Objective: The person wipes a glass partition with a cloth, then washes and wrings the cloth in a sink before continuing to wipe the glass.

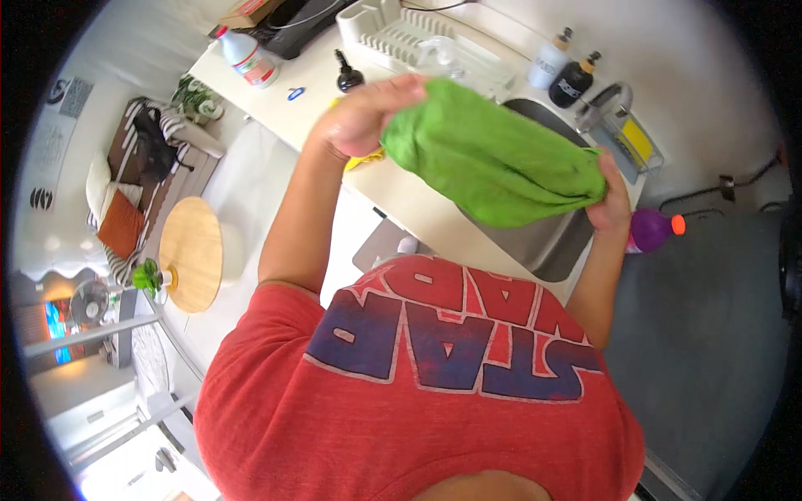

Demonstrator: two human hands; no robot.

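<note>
A green cloth [489,150] is stretched between my two hands, above the front of the counter and the sink. My left hand [369,116], slightly blurred, grips its upper left end. At the other end, my right hand [611,197] pinches the gathered edge. Folds run along the lower side of the cloth towards my right hand. Below it lies the stainless steel sink [557,250], partly hidden by the fabric. A yellow cloth [364,160] shows on the counter [407,194] behind my left wrist.
A white dish rack [407,37], two pump bottles [571,81] and the faucet [604,106] line the back. To the left stand a red-capped bottle [247,56] and a small dark bottle [348,75]. A purple bottle [655,232] is beside my right hand.
</note>
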